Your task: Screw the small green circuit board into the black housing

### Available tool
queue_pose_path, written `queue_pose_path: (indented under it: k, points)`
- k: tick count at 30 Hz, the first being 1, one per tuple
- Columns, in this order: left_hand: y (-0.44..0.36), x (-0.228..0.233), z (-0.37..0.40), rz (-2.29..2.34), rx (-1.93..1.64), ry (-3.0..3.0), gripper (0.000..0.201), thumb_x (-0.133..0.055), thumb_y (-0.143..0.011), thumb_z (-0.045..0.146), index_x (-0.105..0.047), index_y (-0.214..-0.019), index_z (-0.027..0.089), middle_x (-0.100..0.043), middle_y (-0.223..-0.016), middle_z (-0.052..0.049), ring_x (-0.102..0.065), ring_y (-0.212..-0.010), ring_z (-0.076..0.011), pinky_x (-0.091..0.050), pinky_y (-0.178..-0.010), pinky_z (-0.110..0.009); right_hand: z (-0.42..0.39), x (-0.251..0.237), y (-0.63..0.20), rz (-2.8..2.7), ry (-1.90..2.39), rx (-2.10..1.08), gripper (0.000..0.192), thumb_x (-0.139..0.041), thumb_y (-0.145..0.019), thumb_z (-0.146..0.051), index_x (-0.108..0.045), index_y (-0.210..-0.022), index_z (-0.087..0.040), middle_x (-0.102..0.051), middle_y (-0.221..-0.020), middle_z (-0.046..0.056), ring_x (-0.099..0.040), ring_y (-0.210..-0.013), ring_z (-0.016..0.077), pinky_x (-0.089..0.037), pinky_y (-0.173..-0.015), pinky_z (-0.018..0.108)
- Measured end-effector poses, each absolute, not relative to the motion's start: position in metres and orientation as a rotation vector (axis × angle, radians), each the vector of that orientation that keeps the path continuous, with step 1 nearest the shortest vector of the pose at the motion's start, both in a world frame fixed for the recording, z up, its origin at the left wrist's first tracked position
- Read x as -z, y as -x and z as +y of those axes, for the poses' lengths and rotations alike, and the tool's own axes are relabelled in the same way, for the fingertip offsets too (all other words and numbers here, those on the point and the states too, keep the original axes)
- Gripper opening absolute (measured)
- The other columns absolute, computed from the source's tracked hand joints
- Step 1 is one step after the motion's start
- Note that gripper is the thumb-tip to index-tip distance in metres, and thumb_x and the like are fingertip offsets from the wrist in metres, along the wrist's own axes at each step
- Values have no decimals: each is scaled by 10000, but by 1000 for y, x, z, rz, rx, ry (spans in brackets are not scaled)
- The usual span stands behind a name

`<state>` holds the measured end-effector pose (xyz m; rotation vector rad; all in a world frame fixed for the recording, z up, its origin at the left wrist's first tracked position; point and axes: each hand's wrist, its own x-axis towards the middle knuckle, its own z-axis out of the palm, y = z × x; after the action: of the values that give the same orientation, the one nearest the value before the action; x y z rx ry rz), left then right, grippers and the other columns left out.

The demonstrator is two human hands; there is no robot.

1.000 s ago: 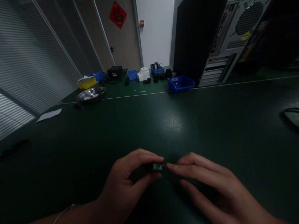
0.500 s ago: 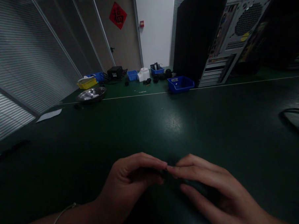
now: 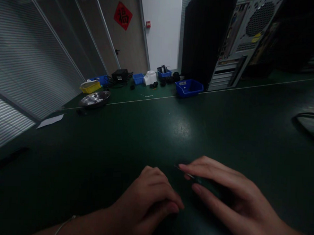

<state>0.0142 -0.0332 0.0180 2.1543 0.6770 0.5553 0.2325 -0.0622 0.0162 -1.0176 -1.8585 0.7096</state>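
both hands rested low on the dark green table (image 3: 156, 131), close together but not touching. the left hand (image 3: 153, 197) was curled in a loose fist with fingers folded under and thumb tip pressed to the mat; whether the small part sat inside that fist could not be told, since nothing of it showed. the right hand (image 3: 221, 189) lay flatter, and a thin dark sliver (image 3: 182, 170) showed just beyond its index fingertip, too dim to tell whether it was gripped between the fingers. to do such fine work well, it seemed wise to keep both wrists planted on the mat, hold the piece by its edges with light pressure, and tip it toward the bright patch on the table, for the light near the hands was poor. far back stood a blue bin (image 3: 188, 87), a steel bowl (image 3: 94, 99), a yellow bin (image 3: 90, 87) and a computer tower (image 3: 228, 41), all well apart from the hands.
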Motion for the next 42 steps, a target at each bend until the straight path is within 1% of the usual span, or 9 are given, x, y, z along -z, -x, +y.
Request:
queue_pose_path:
  k: [5,12,19,25,27,29,33,38,42]
  points:
    - [-15,-15,-33,687,-521,-2275,200,-515,-870,177,-662,-994,231,-672,-963,-61,-561,-926,-200,-390,-846,-340,-63,-15,-233,-1856,1011,-719,402,-611,-837,-118,-631,-1174,-337,-713,-1070,14,-674,-974,183,-594,-694,234]
    - [-12,-15,-34,714,-570,-2259,297,-591,-853,262,-603,-1150,252,-612,-1125,-85,-545,-1020,-225,-409,-888,-354,-62,-17,-232,-1873,1054,-697,364,-596,-850,-143,-632,-1168,-316,-704,-1092,28,-660,-1018,195,-591,-720,241]
    - [-13,-17,-39,916,-640,-2366,187,-608,-841,315,-610,-980,189,-600,-943,-78,-550,-853,-208,-434,-775,-356,-60,-13,-231,-2011,1131,-710,345,-548,-849,-108,-588,-1161,-250,-677,-1061,54,-654,-969,185,-562,-785,271]
    - [-18,-13,-42,885,-593,-2482,508,-706,-677,578,-604,-963,171,-599,-885,-89,-537,-734,-198,-461,-626,-311,-63,-15,-228,-2175,1221,-792,266,-559,-800,-72,-583,-1015,-227,-671,-937,44,-644,-809,176,-532,-697,280]
    - [-19,-7,-42,878,-577,-2461,441,-704,-712,502,-594,-990,178,-590,-913,-92,-542,-757,-198,-472,-629,-303,-63,-16,-228,-2213,1229,-796,236,-558,-802,-77,-588,-985,-222,-663,-912,45,-634,-782,176,-521,-681,281]
    - [-18,-3,-43,861,-589,-2423,337,-677,-741,319,-575,-1036,191,-572,-951,-93,-549,-810,-206,-489,-659,-305,-64,-16,-228,-2249,1232,-811,208,-548,-812,-82,-589,-963,-218,-656,-894,43,-625,-771,176,-512,-670,280]
    - [-18,-5,-44,807,-672,-2294,366,-583,-705,87,-537,-1050,200,-537,-1062,-95,-561,-925,-203,-514,-757,-303,-64,-17,-229,-2248,1223,-832,226,-536,-823,-65,-578,-982,-220,-661,-901,30,-630,-796,169,-502,-673,264]
    - [-20,-14,-42,863,-688,-2093,297,-609,-744,74,-515,-996,201,-549,-1081,-72,-569,-950,-181,-513,-814,-299,-61,-20,-230,-2068,1211,-914,160,-494,-882,-103,-587,-943,-218,-682,-859,12,-655,-763,132,-513,-669,226]
    - [-20,-15,-42,878,-688,-2002,411,-667,-754,131,-502,-1124,205,-567,-1040,-62,-578,-886,-171,-517,-788,-303,-58,-22,-230,-1861,1229,-962,132,-541,-846,-138,-632,-905,-214,-714,-835,9,-690,-782,147,-554,-676,215]
